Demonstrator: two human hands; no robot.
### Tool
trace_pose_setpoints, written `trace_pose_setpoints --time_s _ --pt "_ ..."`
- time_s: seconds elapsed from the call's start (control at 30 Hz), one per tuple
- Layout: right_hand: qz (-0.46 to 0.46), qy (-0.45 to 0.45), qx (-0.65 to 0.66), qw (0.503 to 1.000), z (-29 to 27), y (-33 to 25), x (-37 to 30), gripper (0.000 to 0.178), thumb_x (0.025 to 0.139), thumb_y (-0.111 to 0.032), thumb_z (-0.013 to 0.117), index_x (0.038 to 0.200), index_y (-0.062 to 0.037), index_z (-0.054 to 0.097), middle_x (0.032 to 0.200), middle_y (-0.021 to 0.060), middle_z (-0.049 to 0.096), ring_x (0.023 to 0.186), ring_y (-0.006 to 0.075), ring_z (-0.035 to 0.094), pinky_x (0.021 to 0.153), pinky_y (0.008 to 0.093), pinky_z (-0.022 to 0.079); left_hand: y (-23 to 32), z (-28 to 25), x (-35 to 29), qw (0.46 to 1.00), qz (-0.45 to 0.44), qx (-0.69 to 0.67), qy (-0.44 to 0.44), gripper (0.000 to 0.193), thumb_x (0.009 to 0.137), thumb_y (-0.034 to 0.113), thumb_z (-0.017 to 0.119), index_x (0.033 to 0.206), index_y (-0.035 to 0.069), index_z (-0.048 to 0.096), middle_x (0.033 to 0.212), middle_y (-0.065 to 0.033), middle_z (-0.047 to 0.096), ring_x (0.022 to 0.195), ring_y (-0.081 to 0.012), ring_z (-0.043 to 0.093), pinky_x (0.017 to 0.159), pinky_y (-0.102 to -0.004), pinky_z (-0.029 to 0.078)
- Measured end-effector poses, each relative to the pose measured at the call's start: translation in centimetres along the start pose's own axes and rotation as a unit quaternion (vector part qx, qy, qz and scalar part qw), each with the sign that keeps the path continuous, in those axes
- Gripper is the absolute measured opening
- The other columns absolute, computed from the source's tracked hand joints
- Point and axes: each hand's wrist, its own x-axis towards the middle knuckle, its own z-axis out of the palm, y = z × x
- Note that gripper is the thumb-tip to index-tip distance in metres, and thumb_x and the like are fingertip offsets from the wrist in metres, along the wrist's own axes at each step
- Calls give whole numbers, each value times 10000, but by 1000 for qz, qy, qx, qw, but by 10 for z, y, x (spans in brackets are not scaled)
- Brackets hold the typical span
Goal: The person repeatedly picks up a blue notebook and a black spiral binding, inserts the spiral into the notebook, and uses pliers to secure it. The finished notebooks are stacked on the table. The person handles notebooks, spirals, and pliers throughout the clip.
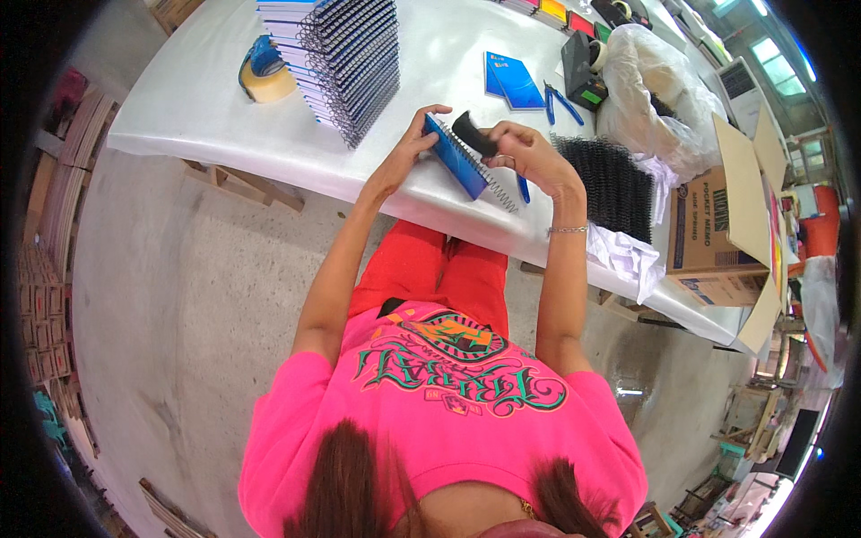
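My left hand [413, 148] is closed on a small blue notebook [456, 161], gripping its upper end above the table's near edge. A metal spiral coil [498, 193] runs along the notebook's right edge, its tail sticking out past the lower end. Close beside that edge, my right hand [529, 154] has its fingers bent round a curved black piece [473, 134], slightly blurred; its exact kind is unclear. Beneath the right hand a blue handle [523, 188] shows, the rest of that tool hidden. Two blue covers or notebooks [516, 82] lie farther off, beside blue-handled pliers [563, 105].
A tall stack of spiral-bound notebooks [354, 72] stands at left, next to rolls of tape [269, 82]. Rightward lie many black coils [610, 184], a plastic bag [650, 99] and an open cardboard box [717, 229]. The white table's [197, 99] front edge is near my legs.
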Motion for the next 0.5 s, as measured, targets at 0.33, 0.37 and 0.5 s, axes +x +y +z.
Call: trace_pose_setpoints --time_s 0.33,0.37,0.5 --pt "44 -1 -249 967 16 -25 9 384 805 -426 804 897 -76 677 825 -13 602 751 79 521 682 234 404 3 -1 1 1000 -3 -4 -2 593 912 209 498 1487 144 371 1385 -97 452 1255 -214 420 1091 -323 299" --pt "19 29 -276 960 12 -16 14 383 800 -418 810 895 -71 679 821 -11 603 750 81 530 681 240 407 2 -2 1 1000 0 -23 -19 593 913 207 498 1489 145 372 1384 -95 452 1256 -211 416 1096 -326 294" --pt "-65 103 -275 954 5 20 37 576 728 -508 831 987 -16 680 900 107 657 825 220 603 779 318 473 -4 -3 5 998 41 41 -4 580 961 251 512 1506 130 354 1272 -84 503 1179 -171 456 1053 -296 327"
